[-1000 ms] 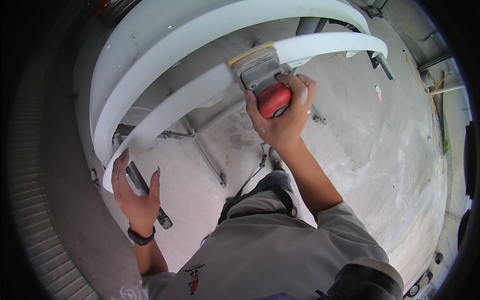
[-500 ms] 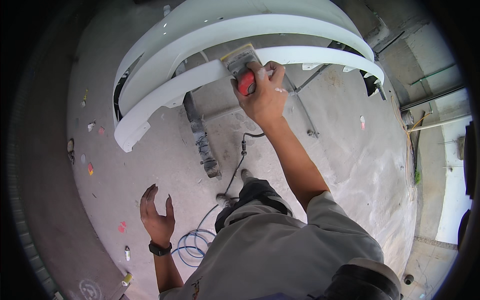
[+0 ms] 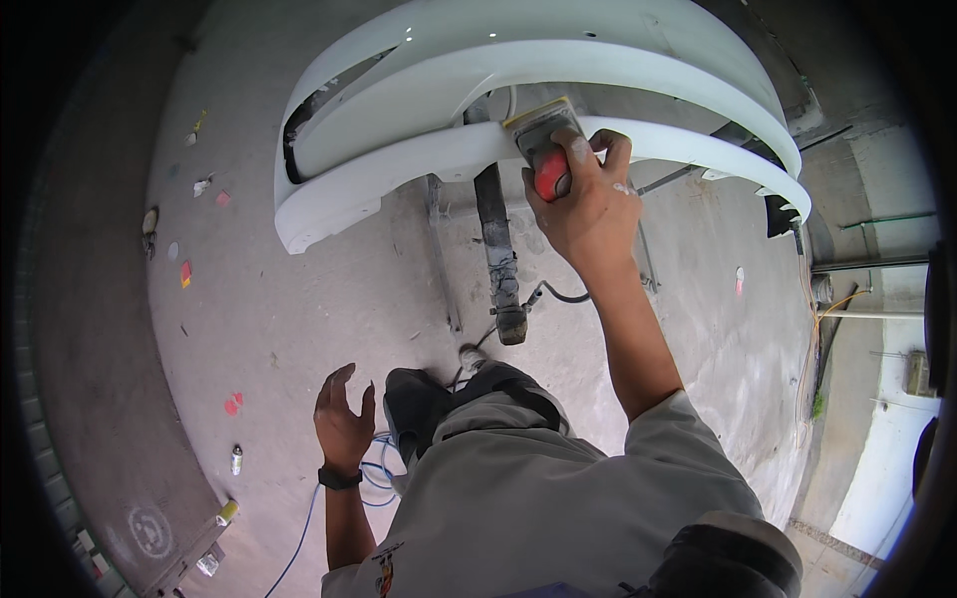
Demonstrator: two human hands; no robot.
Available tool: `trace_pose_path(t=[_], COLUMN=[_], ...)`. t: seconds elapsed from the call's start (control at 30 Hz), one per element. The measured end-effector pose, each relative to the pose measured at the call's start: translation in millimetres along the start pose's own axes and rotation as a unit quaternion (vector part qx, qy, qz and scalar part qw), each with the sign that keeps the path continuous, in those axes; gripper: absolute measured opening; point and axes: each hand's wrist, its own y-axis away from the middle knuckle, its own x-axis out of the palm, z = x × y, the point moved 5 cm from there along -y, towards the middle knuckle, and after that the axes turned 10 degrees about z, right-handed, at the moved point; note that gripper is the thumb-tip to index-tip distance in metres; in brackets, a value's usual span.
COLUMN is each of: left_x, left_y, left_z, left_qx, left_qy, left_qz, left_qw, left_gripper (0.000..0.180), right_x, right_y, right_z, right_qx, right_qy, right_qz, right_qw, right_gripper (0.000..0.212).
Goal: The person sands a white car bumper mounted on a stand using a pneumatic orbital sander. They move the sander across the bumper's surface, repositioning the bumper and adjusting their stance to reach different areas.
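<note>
My right hand (image 3: 593,209) grips the red knob of a hand sanding block (image 3: 543,130). The block's flat, pale-edged plate lies on the lower strip of a white car bumper (image 3: 389,164), near its middle. Dust whitens a couple of the fingers. Low on the left, my left hand (image 3: 344,419) hangs free with its fingers apart, a dark watch on the wrist; it touches nothing. A stand with a taped dark bar (image 3: 495,249) shows beneath the bumper.
A black hose (image 3: 566,297) crosses the floor behind the stand bar, and a blue hose (image 3: 377,468) is coiled beside my left hand. Red scraps (image 3: 233,404) and a small can (image 3: 236,459) are on the floor at left. Pipes (image 3: 877,262) run along the right side.
The bumper, stand and sanding block now appear further right in the view. My right hand keeps its grip, with the block still on the bumper's lower strip. My left hand appears slightly further right.
</note>
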Motion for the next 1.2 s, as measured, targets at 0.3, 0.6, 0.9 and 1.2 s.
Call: trace_pose_path(t=[0.3, 0.6, 0.9, 1.2], left_x=[-24, -97, -100, -34], left_y=[-50, -117, -272, -325], left_z=[138, 246, 24, -43], left_qx=[0.041, 0.178, 0.558, 0.724], left_qy=[0.053, -0.046, -0.243, -0.528], left_qz=[0.101, 0.289, 0.199, 0.127], left_qw=[0.993, 0.939, 0.768, 0.426], left_gripper=[0.042, 0.041, 0.079, 0.082], right_x=[-45, 28, 57, 113], right_y=[-41, 8, 150, 165], right_z=[-7, 138, 175, 164], right_qx=[0.163, 0.172, 0.369, 0.383], right_qy=[0.066, 0.044, -0.213, -0.308], right_qz=[-0.019, 0.251, 0.140, -0.020], right_qw=[0.984, 0.952, 0.894, 0.871], right_gripper=[0.053, 0.061, 0.060, 0.065])
